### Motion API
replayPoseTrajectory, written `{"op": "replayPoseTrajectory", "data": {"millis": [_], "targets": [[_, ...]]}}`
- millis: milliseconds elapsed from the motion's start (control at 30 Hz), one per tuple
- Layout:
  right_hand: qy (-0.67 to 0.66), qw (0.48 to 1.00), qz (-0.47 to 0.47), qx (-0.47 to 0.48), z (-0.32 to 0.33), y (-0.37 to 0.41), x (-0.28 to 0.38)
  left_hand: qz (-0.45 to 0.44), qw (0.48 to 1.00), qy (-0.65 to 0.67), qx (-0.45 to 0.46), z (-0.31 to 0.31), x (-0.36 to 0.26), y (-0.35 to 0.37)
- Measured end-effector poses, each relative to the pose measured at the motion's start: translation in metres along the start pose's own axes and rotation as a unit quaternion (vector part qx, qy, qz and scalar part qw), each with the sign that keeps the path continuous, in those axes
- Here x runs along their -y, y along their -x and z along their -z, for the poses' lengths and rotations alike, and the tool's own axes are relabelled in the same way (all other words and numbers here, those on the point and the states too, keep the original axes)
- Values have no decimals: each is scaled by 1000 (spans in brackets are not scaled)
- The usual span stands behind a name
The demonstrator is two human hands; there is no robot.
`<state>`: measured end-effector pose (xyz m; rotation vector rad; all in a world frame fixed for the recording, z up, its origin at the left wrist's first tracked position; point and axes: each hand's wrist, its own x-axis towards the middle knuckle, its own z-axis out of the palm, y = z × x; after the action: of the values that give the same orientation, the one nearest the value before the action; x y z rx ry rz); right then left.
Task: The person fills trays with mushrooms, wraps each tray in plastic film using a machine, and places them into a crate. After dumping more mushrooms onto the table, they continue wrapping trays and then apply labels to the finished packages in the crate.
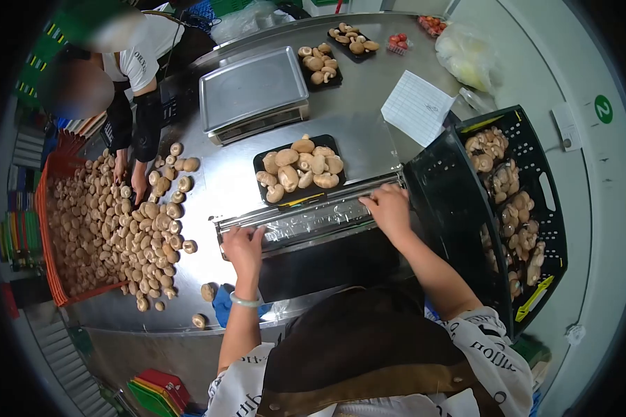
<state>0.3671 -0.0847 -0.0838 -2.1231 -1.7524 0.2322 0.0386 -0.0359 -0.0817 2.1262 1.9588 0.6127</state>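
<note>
A film wrapper [306, 241] with a long metal roller frame lies across the table in front of me, clear cling film [320, 221] stretched along it. My left hand [242, 249] is closed at the film's left end, thumb pointing inward. At the right end, my right hand [389, 207] is closed on the film's edge, though its fingertips are partly hidden. Just beyond the wrapper sits a black tray [263, 147] heaped with brown mushrooms [302, 167]; neither hand touches it.
Loose mushrooms [142, 229] spill from an orange crate [49, 229] at left, where a co-worker's hands [138, 182] reach in. A scale [254, 90] and filled trays [318, 66] stand behind. On the right are a black crate [549, 208] of packed mushrooms and a paper sheet [417, 108].
</note>
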Motion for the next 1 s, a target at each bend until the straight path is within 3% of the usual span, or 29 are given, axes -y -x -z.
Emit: {"op": "replayPoseTrajectory", "data": {"millis": [67,100,133,167,200,267,300,367,400,433,467,500,567,600,633,667,700,733,800,867,933,1000], "targets": [[-85,996,15,19,-15,-5,-9,28,993,101,45,-13,8,-7],[-128,991,22,32,-14,-6,-8,85,974,172,124,0,5,-14],[-266,958,-31,99,-5,-4,-12,141,939,241,199,18,4,-22],[-396,900,-79,162,23,-6,-14,167,863,382,286,31,19,-30],[-515,818,-125,224,48,-11,-15,163,787,513,303,55,12,-39],[-581,779,-122,201,80,-19,-13,128,755,547,339,101,-1,-63],[-696,688,-95,180,89,-26,-6,145,726,584,333,116,-12,-74],[-799,585,14,136,99,-61,7,64,676,685,265,118,-19,-101],[-841,525,66,112,102,-80,16,39,612,758,221,116,-27,-118],[-816,576,16,47,104,-97,34,65,559,811,159,108,-38,-130],[-783,621,-33,-19,100,-115,52,51,599,786,141,97,-52,-147],[-722,692,-8,-24,81,-137,54,-11,648,751,129,64,-46,-165],[-553,832,33,-31,23,-169,46,13,830,551,83,6,-40,-182],[-443,895,44,-33,-3,-179,40,-32,886,456,73,-45,-10,-191],[-360,932,43,14,-24,-184,36,-44,927,357,106,-54,-16,-180],[-273,959,39,61,-34,-185,38,-30,917,371,145,-59,-26,-174],[-184,976,33,111,-42,-184,37,-19,924,338,177,-59,-28,-174],[-188,971,30,146,-49,-184,33,-6,929,304,210,-57,-28,-173],[-198,955,23,220,-35,-177,42,6,882,381,279,-48,-26,-168],[-244,938,32,243,-29,-163,40,30,831,437,344,-36,-29,-161],[-273,928,47,248,-23,-142,35,68,815,441,369,-25,-29,-142],[-285,925,70,240,-17,-120,29,55,834,397,380,-14,-21,-120]]}}
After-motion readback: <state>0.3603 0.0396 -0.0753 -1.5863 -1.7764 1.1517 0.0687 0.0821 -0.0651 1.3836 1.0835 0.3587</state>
